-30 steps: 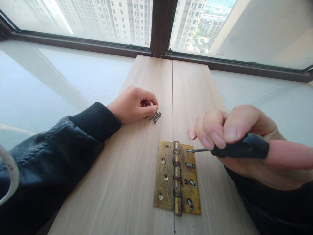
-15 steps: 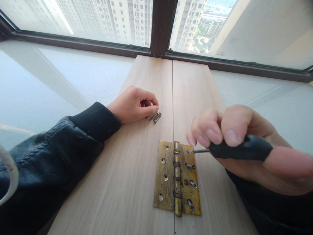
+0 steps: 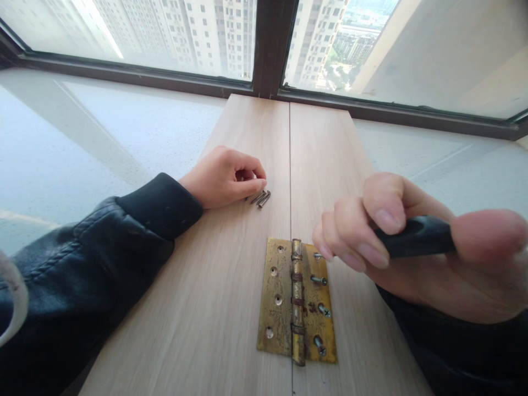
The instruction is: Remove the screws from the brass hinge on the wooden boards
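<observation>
Across the back: window (image 3: 173,33), dark frame, high-rise blocks (image 3: 206,33) outside. Below it, pale ledge (image 3: 173,126), visible both sides. On top, light wood-grain surface (image 3: 198,286) running up to the window frame, thin dark seam (image 3: 290,165) lengthwise. Black sleeves (image 3: 94,264) coming in from both lower sides, left one shiny, ribbed at the cuff. White curved band at far left edge, unclear what.

Right hand (image 3: 429,280): raised, closed firmly around a black tool handle (image 3: 421,236), handle lying roughly sideways. Rest of tool hidden behind fingers. Fingertips right by upper right corner of the hinge; contact with it, can't tell.

Left hand (image 3: 226,179): resting on the surface, left of seam, fingers curled, thumb and index tips drawn together. Anything pinched inside: can't tell.

Hinge (image 3: 284,313): brass-coloured, worn, dark and rusty patches, opened flat on the near part of the surface, knuckles along the seam. Left leaf: four holes (image 3: 269,332) showing.

Set in right leaf: four silvery screws (image 3: 324,311), lower three sticking up at a slant, top one partly behind right fingertips. Small cluster of loose screws (image 3: 263,199) lying just beside left thumb, partly covered, count unclear.
</observation>
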A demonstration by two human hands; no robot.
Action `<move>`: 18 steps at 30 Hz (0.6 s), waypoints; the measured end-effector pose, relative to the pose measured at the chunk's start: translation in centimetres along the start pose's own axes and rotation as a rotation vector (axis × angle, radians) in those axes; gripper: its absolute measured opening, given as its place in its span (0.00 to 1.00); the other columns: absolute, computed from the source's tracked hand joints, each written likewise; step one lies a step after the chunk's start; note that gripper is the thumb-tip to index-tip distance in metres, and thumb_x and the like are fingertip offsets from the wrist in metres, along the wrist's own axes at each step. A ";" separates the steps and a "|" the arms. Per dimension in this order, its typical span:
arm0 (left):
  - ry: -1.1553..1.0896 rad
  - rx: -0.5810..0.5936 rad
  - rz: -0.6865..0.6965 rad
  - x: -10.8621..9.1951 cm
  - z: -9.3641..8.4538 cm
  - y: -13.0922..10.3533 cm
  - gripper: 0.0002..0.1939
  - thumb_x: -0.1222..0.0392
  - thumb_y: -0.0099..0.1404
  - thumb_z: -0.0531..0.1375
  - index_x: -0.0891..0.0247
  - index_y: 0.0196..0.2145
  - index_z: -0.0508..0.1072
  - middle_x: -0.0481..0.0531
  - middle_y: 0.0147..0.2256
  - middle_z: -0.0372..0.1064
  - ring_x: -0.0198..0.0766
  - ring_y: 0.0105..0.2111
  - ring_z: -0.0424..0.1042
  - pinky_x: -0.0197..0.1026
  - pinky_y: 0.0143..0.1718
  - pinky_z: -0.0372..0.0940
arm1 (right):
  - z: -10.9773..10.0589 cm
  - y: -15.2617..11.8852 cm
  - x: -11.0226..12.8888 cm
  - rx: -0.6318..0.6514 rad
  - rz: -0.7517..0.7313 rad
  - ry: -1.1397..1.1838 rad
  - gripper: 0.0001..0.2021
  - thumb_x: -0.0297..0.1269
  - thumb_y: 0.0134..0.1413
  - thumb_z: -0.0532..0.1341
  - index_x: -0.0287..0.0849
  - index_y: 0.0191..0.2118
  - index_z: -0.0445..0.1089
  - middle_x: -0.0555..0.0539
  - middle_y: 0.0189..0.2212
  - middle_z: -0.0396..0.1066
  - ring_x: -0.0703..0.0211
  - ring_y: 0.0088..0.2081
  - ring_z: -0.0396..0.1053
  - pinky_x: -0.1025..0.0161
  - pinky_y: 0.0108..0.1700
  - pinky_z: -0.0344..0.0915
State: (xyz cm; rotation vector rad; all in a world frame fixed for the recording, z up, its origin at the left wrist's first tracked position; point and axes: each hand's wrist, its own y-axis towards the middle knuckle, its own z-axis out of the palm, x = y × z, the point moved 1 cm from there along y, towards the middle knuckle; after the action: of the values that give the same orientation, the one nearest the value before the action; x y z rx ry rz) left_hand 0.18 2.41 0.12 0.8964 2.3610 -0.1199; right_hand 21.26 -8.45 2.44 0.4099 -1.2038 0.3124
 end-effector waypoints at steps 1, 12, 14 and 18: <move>0.003 0.002 0.002 0.0 0.0 0.0 0.10 0.58 0.59 0.58 0.65 0.32 0.77 0.48 0.23 0.72 0.29 0.22 0.63 0.34 0.27 0.57 | -0.2 0.0 -0.2 -0.013 -0.063 -0.036 0.16 0.52 0.55 0.63 0.44 0.32 0.70 0.50 0.28 0.65 0.60 0.29 0.63 0.56 0.36 0.62; 0.023 -0.101 0.123 -1.6 -0.7 -0.4 0.13 0.53 0.61 0.57 0.64 0.29 0.77 0.49 0.23 0.64 0.32 0.24 0.59 0.38 0.29 0.56 | 0.4 0.3 -0.2 0.092 -0.022 0.062 0.28 0.58 0.65 0.42 0.45 0.25 0.64 0.57 0.10 0.46 0.66 0.15 0.46 0.60 0.27 0.56; -0.006 -0.004 0.169 -3.7 -0.8 -0.6 0.12 0.53 0.60 0.60 0.62 0.29 0.78 0.49 0.23 0.65 0.32 0.24 0.60 0.37 0.28 0.56 | 0.3 0.5 -0.2 0.083 -0.011 0.059 0.30 0.64 0.62 0.42 0.43 0.22 0.56 0.57 0.10 0.46 0.66 0.15 0.46 0.61 0.26 0.54; -0.040 0.272 0.266 -7.4 0.1 -0.7 0.05 0.60 0.57 0.64 0.58 0.32 0.80 0.46 0.25 0.67 0.32 0.25 0.63 0.36 0.28 0.58 | -0.1 0.8 -0.2 0.021 -0.067 0.035 0.34 0.72 0.53 0.45 0.42 0.20 0.54 0.54 0.11 0.52 0.66 0.15 0.53 0.61 0.24 0.57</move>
State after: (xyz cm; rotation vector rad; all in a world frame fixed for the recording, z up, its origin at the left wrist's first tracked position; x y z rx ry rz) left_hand 4.16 -2.39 4.17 1.3164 2.1972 -0.3533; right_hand 20.88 -7.74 2.31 0.4606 -1.1509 0.2735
